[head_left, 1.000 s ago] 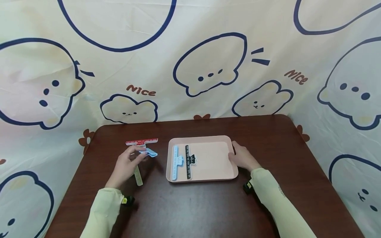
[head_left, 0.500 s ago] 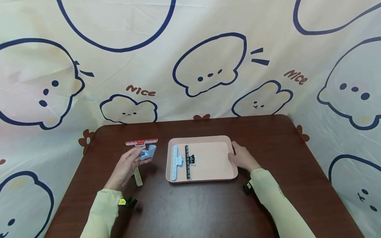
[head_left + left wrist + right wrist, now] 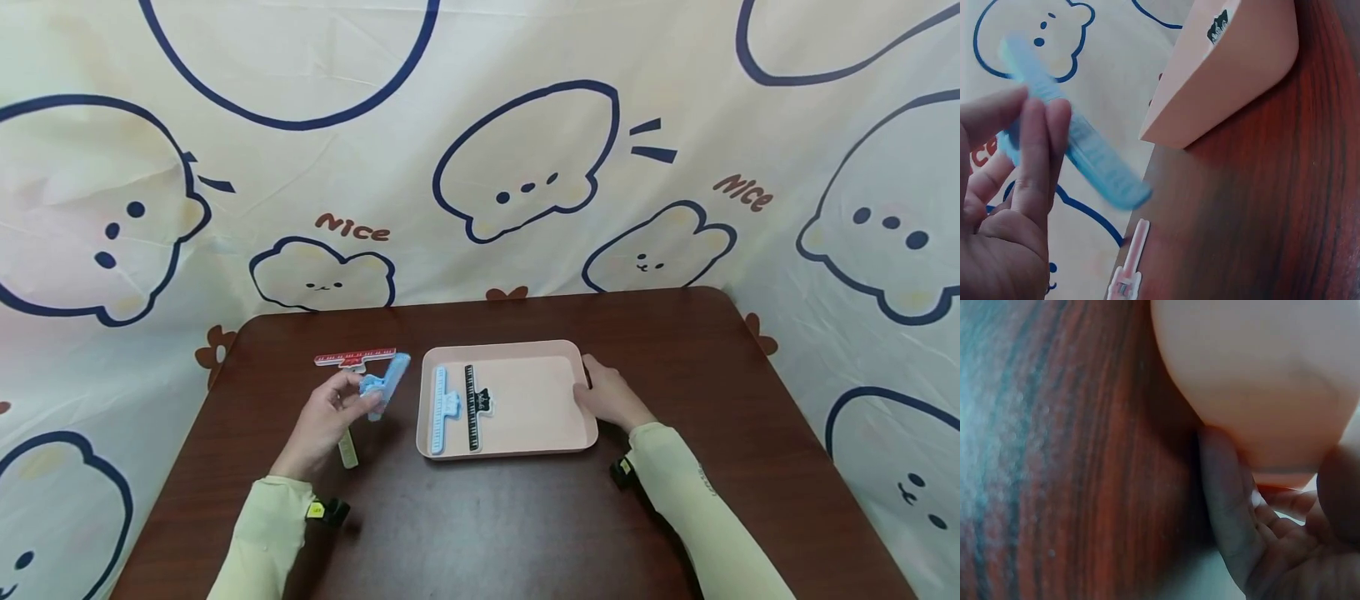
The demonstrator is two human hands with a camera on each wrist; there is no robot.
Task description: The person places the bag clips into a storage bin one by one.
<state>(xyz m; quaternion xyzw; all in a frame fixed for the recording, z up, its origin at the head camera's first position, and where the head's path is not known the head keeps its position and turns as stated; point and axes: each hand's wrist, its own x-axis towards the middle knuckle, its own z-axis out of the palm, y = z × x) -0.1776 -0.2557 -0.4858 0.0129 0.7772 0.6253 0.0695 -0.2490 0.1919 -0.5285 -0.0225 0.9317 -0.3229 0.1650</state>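
The fingers of your left hand (image 3: 322, 421) pinch a blue clip (image 3: 394, 377), holding it tilted above the worktop (image 3: 480, 533), just left of the pink tray (image 3: 540, 400). Your right hand (image 3: 615, 396) grips the tray's right edge, with the tray resting on the worktop. Inside the tray, towards its left end, lie a second light-blue clip (image 3: 439, 412) and, just beside it, a black clip (image 3: 472, 408). A red clip (image 3: 356, 357) lies beyond your left hand; a green strip (image 3: 348, 450) shows partly, the rest hidden behind that hand.
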